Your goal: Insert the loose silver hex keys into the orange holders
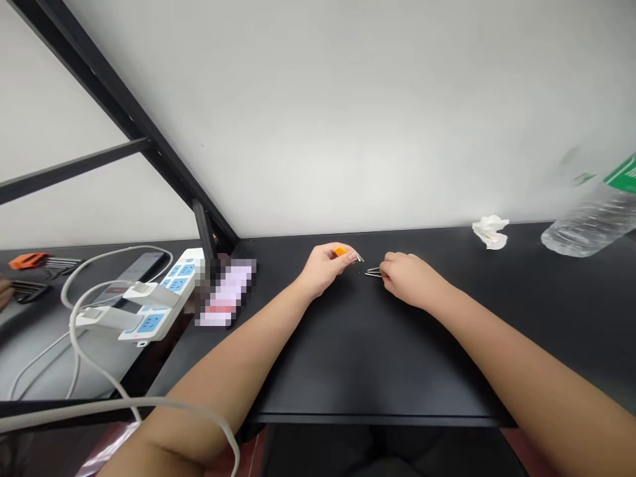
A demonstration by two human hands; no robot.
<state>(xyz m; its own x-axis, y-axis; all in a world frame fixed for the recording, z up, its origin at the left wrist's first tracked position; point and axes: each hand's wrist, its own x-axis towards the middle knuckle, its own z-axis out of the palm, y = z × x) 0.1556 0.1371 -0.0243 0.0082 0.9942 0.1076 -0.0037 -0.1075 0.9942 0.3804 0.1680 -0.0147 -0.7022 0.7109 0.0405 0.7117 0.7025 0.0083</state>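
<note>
rods in the right hand and orange holder in the left hand, both pinched between fingers, were apart, not joined.

- 2 hands, plus 1 co-worker's hand
- 2 orange pieces
- metal rods: several, count unclear
- 1 power strip
- 2 chargers
- 2 phones, 1 pixelated
- 1 bottle
- 1 tissue

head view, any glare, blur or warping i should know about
Head view: soft bright patch on the wall, faint sheen on the black table; head view: mosaic blocks cover what looks like a phone; head view: bottle leans outward at the right edge, likely lens stretch; head view: thin metal rods at the right hand are too small to judge focus.
</note>
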